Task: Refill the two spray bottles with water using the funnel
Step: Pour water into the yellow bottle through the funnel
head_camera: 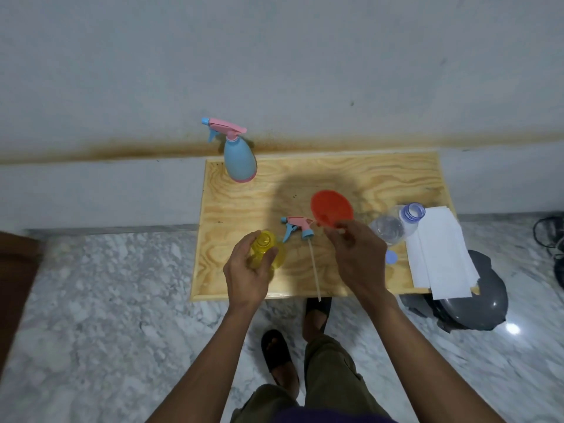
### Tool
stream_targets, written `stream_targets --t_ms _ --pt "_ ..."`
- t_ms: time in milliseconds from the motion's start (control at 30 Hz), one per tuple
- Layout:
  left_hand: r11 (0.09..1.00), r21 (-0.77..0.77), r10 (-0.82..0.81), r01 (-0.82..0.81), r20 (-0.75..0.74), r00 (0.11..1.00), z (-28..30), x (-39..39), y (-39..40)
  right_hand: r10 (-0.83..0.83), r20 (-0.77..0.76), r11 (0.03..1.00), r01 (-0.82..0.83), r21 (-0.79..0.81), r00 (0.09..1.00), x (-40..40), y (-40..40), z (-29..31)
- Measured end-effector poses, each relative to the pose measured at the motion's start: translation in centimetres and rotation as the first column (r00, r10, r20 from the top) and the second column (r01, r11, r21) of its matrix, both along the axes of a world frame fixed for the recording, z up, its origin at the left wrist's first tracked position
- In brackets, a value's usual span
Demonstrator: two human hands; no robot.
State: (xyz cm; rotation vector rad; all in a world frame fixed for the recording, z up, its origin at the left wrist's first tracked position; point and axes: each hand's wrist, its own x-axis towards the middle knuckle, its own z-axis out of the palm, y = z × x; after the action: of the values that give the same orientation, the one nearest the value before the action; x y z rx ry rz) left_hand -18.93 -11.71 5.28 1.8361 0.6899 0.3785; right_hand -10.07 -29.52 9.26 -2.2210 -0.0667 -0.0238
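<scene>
On table (232, 209): yellow bottle (265, 248) gripped by left hand (248, 270); red funnel (332, 210) pinched at rim by right hand (355, 251).

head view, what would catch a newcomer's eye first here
The red funnel, pinched in the right hand mid-table, stands out most. Beside it the left hand grips the open yellow bottle, its sprayer head lying between them. A blue spray bottle stands at the far left corner.
</scene>
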Motion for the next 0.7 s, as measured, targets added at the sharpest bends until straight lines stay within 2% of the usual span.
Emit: stream_targets --t_ms 67,167,267,533,700 --pt "1.0 -0.026 -0.005 0.005 -0.019 1.0 -0.1 -0.1 0.1 0.047 -0.006 0.988 -0.046 0.147 0.999 -0.5 1.4 2.6" --pt "0.999 -0.053 -0.012 0.01 -0.033 0.999 0.1 -0.1 0.4 0.185 -0.024 0.961 -0.176 0.211 0.982 -1.5 3.2 4.4" --pt "0.999 -0.045 -0.02 0.017 -0.055 0.998 0.3 0.1 0.4 0.274 -0.022 0.944 -0.264 0.197 0.962 -2.2 4.1 4.3" --pt "0.998 0.054 -0.032 0.039 -0.132 0.991 0.8 0.2 0.3 0.332 0.059 0.938 -0.336 0.084 0.942 -2.7 4.2 2.4" --pt "0.993 0.108 -0.034 0.051 -0.154 0.987 0.7 0.2 0.5 0.367 0.07 0.923 -0.373 0.099 0.928 -2.8 4.7 1.8"
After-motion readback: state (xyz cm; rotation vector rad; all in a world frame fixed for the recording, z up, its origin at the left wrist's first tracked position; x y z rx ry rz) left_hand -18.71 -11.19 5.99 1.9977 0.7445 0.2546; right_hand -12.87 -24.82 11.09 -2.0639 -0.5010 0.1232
